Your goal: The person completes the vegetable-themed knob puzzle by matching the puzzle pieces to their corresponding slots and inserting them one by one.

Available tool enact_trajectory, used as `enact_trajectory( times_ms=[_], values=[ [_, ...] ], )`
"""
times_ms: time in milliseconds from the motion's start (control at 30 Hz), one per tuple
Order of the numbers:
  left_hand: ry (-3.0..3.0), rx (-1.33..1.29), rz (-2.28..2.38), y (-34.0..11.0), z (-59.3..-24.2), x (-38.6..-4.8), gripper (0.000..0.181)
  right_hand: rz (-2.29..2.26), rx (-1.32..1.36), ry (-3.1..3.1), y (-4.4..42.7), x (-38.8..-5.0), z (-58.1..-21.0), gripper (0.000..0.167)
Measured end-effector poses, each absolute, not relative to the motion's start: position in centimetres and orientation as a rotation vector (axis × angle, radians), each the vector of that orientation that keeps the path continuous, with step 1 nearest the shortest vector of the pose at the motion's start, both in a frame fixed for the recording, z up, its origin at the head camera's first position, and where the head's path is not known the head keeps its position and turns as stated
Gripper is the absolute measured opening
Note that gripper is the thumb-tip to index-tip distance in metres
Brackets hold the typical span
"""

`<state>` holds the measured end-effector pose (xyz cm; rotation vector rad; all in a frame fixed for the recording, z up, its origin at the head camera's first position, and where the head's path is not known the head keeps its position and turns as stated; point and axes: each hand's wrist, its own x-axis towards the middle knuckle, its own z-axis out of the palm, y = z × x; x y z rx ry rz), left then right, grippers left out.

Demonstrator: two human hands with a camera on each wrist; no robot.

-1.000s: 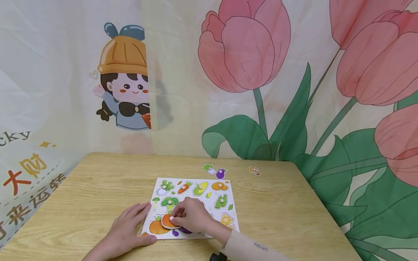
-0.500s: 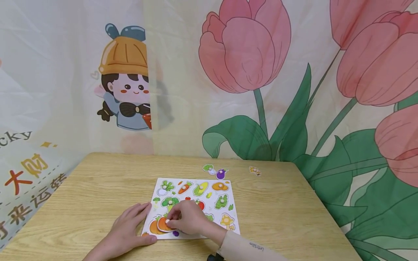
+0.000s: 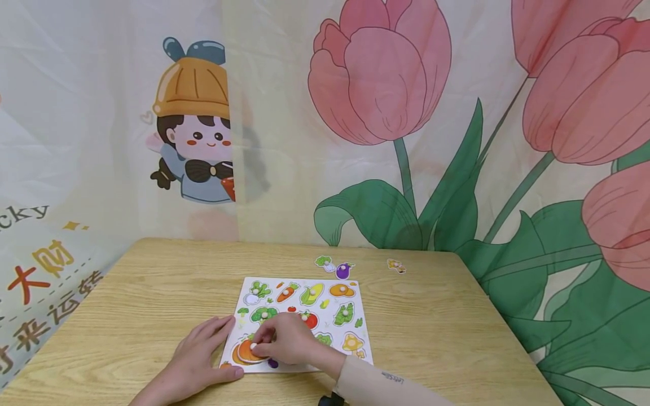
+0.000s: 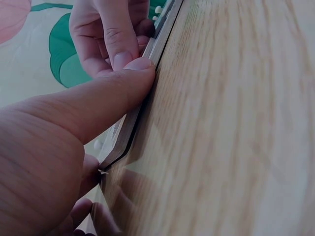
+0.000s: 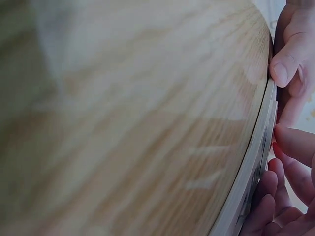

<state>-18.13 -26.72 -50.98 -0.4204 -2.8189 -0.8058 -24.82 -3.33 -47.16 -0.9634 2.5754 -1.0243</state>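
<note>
A white vegetable puzzle board (image 3: pixel 327 325) lies on the table with several knobbed pieces in it. My right hand (image 3: pixel 289 338) pinches the white knob of an orange pumpkin piece (image 3: pixel 246 352) between thumb and fingertips. This piece sits tilted or shifted over the printed pumpkin at the lower left, overlapping its outline. My left hand (image 3: pixel 195 352) lies at the board's left corner, fingers along the left side and thumb on the front edge. In the left wrist view the thumb (image 4: pixel 113 91) touches the board's edge. The right palm hides pictures beneath it.
Beyond the board lie a bok choy piece (image 3: pixel 325 263), an eggplant piece (image 3: pixel 343 270) and a mushroom-like piece (image 3: pixel 396 265). The wooden table (image 3: pixel 437 327) reaches back to a tulip-printed curtain (image 3: pixel 274 169). A black object (image 3: pixel 331 400) shows under the right sleeve.
My right hand has moved left with the pumpkin piece, bringing it over the printed pumpkin. The tomato and cabbage pictures have come into view. My left hand has stayed in place.
</note>
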Motion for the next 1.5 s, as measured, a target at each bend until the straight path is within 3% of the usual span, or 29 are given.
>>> enact_trajectory(
  times_ms=[1500],
  values=[
    [-2.822, -0.430, -0.805, -26.8, -51.0, -18.2, 0.104, -0.953, -0.975, 2.588, -4.4, -24.8, -47.4, 0.004]
  ],
)
